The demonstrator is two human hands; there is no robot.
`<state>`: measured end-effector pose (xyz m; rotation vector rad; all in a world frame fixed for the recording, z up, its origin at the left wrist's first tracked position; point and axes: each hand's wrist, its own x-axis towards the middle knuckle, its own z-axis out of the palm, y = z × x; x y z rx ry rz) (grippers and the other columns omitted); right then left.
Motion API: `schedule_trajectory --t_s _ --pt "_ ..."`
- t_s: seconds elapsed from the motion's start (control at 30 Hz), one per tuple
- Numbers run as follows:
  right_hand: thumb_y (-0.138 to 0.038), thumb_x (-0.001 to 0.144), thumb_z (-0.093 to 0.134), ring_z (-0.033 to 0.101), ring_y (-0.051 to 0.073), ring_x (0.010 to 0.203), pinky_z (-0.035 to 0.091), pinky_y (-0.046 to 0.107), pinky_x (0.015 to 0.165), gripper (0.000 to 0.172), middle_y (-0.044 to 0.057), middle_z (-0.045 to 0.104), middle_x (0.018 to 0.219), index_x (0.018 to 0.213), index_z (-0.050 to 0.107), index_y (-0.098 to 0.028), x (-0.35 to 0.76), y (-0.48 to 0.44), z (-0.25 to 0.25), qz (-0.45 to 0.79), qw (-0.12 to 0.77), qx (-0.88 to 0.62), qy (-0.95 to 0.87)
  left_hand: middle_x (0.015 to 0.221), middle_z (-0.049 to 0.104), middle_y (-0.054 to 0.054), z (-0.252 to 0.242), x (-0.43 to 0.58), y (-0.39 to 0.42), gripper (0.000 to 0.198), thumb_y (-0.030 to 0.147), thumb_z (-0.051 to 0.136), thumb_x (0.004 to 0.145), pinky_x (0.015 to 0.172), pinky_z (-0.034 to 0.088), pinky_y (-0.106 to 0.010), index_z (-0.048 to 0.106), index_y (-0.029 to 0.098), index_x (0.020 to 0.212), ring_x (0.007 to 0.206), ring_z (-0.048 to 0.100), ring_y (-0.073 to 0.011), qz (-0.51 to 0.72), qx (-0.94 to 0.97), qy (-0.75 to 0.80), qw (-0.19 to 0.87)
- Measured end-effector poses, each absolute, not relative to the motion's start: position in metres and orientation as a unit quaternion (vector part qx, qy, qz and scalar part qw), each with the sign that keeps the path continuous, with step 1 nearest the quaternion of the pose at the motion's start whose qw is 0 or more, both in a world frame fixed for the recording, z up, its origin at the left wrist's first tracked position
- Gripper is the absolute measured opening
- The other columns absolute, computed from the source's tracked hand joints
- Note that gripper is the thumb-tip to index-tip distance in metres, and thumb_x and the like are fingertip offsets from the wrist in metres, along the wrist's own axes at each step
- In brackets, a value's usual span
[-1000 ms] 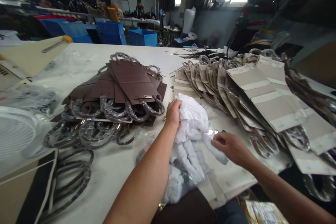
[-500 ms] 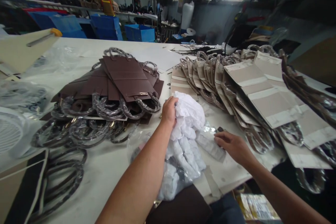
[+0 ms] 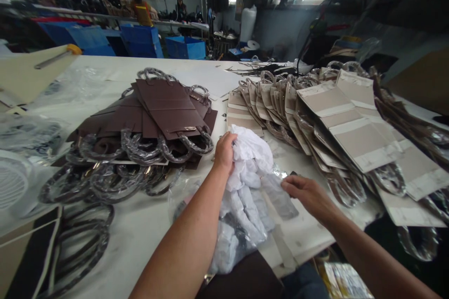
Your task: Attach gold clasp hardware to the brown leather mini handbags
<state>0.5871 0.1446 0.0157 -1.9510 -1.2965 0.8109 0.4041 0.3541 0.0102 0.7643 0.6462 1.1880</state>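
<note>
My left hand (image 3: pixel 224 152) is closed on a crumpled white bundle (image 3: pixel 252 149) that looks like thin tissue or cloth. Below it, more white wrapped rolls (image 3: pixel 245 215) lie inside clear plastic at the table's front edge. To the right, my right hand (image 3: pixel 303 191) pinches the edge of a clear plastic bag (image 3: pixel 280 198) beside the bundle; its fingertips are pressed together. Behind those fingers a small dark thing shows, too small to name. A dark brown panel (image 3: pixel 242 278) sits under the rolls near my lap.
Brown handbags (image 3: pixel 168 107) with plastic-wrapped handles are piled left of centre. Beige bag pieces (image 3: pixel 351 121) overlap on the right. A white plastic basket (image 3: pixel 14 182) and a beige and black bag (image 3: pixel 31 247) stand at the left. Blue bins (image 3: pixel 185 47) and two people are beyond the table.
My right hand has shifted slightly left, and the clear plastic bag in its fingers has moved with it. My left hand keeps its hold on the white bundle.
</note>
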Motion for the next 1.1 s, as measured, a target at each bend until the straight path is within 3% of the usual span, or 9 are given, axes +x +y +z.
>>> schedule_trajectory --t_s 0.23,0.57,0.67,0.77,0.83,0.93,1.0,1.1 --pt "-0.052 0.084 0.082 0.048 0.017 0.065 0.042 0.028 0.060 0.038 0.001 0.054 0.072 0.078 0.062 -0.020 0.608 0.152 0.065 0.486 0.570 -0.568 -0.342 0.067 0.044 0.005 0.023 0.403 0.343 0.029 0.035 0.070 0.071 0.058 0.035 -0.022 0.045 0.021 0.069 0.061 0.043 -0.0109 0.518 0.396 0.269 0.708" --pt "-0.054 0.081 0.084 0.051 0.016 0.064 0.042 0.027 0.060 0.039 0.001 0.061 0.075 0.086 0.067 -0.020 0.611 0.195 0.115 0.345 0.680 -0.535 -0.364 0.063 0.049 0.004 0.056 0.412 0.328 0.022 0.034 0.068 0.079 0.056 0.034 -0.025 0.053 0.021 0.070 0.058 0.042 -0.0129 0.476 0.515 0.253 0.666" --pt "-0.055 0.084 0.081 0.054 0.015 0.067 0.044 0.027 0.065 0.039 0.001 0.062 0.075 0.083 0.067 -0.018 0.597 0.211 0.109 0.329 0.637 -0.548 -0.431 0.067 0.054 0.001 0.066 0.421 0.320 0.023 0.036 0.068 0.084 0.059 0.037 -0.025 0.058 0.020 0.070 0.062 0.047 -0.0142 0.457 0.550 0.242 0.656" --pt "-0.056 0.083 0.079 0.053 0.014 0.063 0.040 0.025 0.059 0.041 0.000 0.062 0.073 0.083 0.067 -0.017 0.579 0.225 0.098 0.367 0.582 -0.559 -0.463 0.074 0.060 -0.002 0.068 0.427 0.315 0.032 0.047 0.070 0.088 0.066 0.041 -0.026 0.063 0.019 0.074 0.070 0.052 -0.0156 0.442 0.577 0.236 0.646" --pt "-0.055 0.081 0.079 0.052 0.013 0.059 0.037 0.024 0.054 0.040 -0.001 0.064 0.073 0.089 0.070 -0.017 0.570 0.230 0.095 0.409 0.551 -0.564 -0.459 0.074 0.062 -0.001 0.064 0.429 0.314 0.037 0.053 0.080 0.080 0.065 0.042 -0.026 0.065 0.019 0.081 0.069 0.053 -0.0152 0.415 0.595 0.245 0.643" --pt "-0.050 0.081 0.077 0.060 0.017 0.064 0.043 0.026 0.057 0.040 0.003 0.073 0.085 0.105 0.076 -0.018 0.565 0.224 0.097 0.424 0.508 -0.590 -0.462 0.073 0.064 0.001 0.051 0.427 0.318 0.046 0.047 0.094 0.064 0.063 0.043 -0.024 0.066 0.018 0.088 0.066 0.055 -0.0138 0.391 0.599 0.260 0.649" --pt "-0.045 0.086 0.071 0.066 0.021 0.080 0.051 0.030 0.069 0.037 0.005 0.076 0.099 0.113 0.076 -0.020 0.562 0.208 0.092 0.328 0.521 -0.619 -0.488 0.077 0.068 0.000 0.040 0.426 0.323 0.046 0.043 0.094 0.064 0.064 0.045 -0.024 0.068 0.017 0.091 0.067 0.059 -0.0149 0.413 0.559 0.267 0.668" --pt "-0.038 0.093 0.066 0.067 0.022 0.086 0.052 0.034 0.082 0.024 0.005 0.074 0.098 0.108 0.076 -0.023 0.549 0.174 0.063 0.141 0.499 -0.657 -0.548 0.080 0.070 -0.002 0.026 0.424 0.335 0.042 0.043 0.089 0.069 0.065 0.048 -0.026 0.069 0.016 0.095 0.069 0.063 -0.0164 0.471 0.473 0.288 0.687"
